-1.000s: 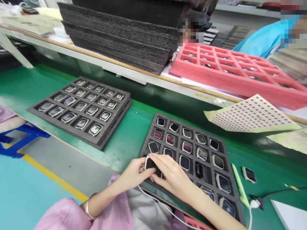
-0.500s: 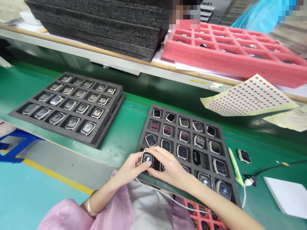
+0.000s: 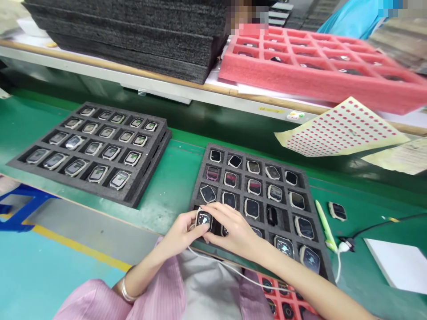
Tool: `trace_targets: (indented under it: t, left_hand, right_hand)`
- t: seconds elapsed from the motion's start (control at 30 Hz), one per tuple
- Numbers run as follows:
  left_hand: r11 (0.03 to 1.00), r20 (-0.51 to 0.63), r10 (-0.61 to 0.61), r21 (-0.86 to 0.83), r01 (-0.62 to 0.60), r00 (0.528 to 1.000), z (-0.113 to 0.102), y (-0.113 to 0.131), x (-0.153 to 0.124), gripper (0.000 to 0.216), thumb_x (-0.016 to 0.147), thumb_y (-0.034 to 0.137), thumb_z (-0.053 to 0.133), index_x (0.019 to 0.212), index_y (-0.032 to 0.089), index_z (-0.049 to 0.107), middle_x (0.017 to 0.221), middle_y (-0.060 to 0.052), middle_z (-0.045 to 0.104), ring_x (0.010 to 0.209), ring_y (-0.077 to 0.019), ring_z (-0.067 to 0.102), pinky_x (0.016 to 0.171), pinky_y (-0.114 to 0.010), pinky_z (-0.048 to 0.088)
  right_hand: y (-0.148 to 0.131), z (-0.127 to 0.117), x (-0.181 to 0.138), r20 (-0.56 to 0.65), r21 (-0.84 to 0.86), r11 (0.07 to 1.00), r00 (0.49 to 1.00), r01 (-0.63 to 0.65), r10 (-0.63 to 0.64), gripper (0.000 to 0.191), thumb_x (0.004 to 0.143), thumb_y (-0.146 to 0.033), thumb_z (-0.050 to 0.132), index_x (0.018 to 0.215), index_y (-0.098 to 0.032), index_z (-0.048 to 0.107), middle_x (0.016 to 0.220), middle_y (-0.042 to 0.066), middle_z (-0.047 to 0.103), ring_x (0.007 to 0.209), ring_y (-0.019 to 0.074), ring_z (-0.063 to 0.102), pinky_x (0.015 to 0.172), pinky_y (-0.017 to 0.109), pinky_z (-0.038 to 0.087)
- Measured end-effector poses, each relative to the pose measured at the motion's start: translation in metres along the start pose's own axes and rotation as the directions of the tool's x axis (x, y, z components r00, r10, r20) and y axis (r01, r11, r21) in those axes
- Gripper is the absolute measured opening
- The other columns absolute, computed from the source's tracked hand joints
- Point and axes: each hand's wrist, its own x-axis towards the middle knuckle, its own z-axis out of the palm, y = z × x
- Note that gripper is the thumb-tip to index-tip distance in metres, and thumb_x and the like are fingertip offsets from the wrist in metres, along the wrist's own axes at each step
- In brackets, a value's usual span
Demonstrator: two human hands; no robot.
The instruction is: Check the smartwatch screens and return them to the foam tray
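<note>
At the near-left corner of the right dark-grey foam tray (image 3: 319, 235) of square watches (image 3: 251, 208), left hand (image 3: 185, 227) and right hand (image 3: 236, 229), fingers closed, hold one pale-framed square watch (image 3: 203, 217), screen lit, dark a second ago.

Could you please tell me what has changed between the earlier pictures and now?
The watch between the hands had a dark screen in the earliest picture; it is now lit. The head camera's view has shifted, too. Nothing was visibly taken up or let go: the left hand and right hand still hold the watch, and the green pen lies beside the same tray.
</note>
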Motion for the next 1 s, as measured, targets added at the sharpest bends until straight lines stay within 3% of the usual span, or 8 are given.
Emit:
trace_targets:
  t: [0.67, 0.83, 0.93, 1.0]
  left_hand:
    - [1.000, 0.008, -0.011, 0.009, 0.011, 1.000, -0.001, -0.006, 0.001, 0.028, 0.082, 0.039, 0.062, 0.089, 0.012, 0.060, 0.071, -0.002, 0.061, 0.065, -0.0165, 0.059, 0.064, -0.026, 0.046]
    - [0.985, 0.019, -0.017, 0.174, 0.013, 1.000, -0.005, -0.011, -0.014, 0.035, 0.083, 0.039, 0.061, 0.108, 0.015, 0.057, 0.079, -0.001, 0.058, 0.064, -0.0132, 0.052, 0.060, -0.023, 0.043]
    - [0.988, 0.039, -0.022, 0.152, 0.016, 0.999, -0.011, -0.015, -0.027, 0.046, 0.081, 0.041, 0.064, 0.117, 0.017, 0.052, 0.081, -0.001, 0.058, 0.061, -0.0119, 0.049, 0.056, -0.022, 0.042]
    - [0.993, -0.039, 0.013, 0.118, -0.009, 0.999, -0.014, -0.015, -0.034, 0.043, 0.082, 0.044, 0.062, 0.115, 0.017, 0.053, 0.081, -0.002, 0.059, 0.062, -0.0127, 0.050, 0.056, -0.022, 0.043]
  right_hand:
    - [0.001, 0.005, -0.002, -0.063, -0.012, 1.000, 0.998, 0.009, -0.009, 0.044, 0.080, -0.022, 0.065, 0.122, -0.016, 0.053, 0.108, 0.010, 0.062, 0.095, 0.0236, 0.060, 0.083, 0.039, 0.051]
    - [-0.005, 0.005, -0.004, -0.097, 0.054, 0.998, 0.995, 0.031, -0.025, 0.042, 0.078, -0.016, 0.064, 0.118, -0.018, 0.053, 0.106, 0.009, 0.063, 0.097, 0.0241, 0.058, 0.086, 0.040, 0.048]
    - [-0.008, 0.007, -0.004, -0.095, 0.070, 0.998, 0.995, 0.000, 0.007, 0.038, 0.078, -0.018, 0.066, 0.114, -0.018, 0.055, 0.103, 0.008, 0.065, 0.095, 0.0236, 0.059, 0.084, 0.039, 0.048]
    - [-0.008, 0.009, -0.004, -0.087, 0.038, 0.999, 0.996, -0.025, 0.028, 0.037, 0.079, -0.019, 0.068, 0.113, -0.018, 0.055, 0.103, 0.009, 0.065, 0.095, 0.0240, 0.059, 0.084, 0.040, 0.049]
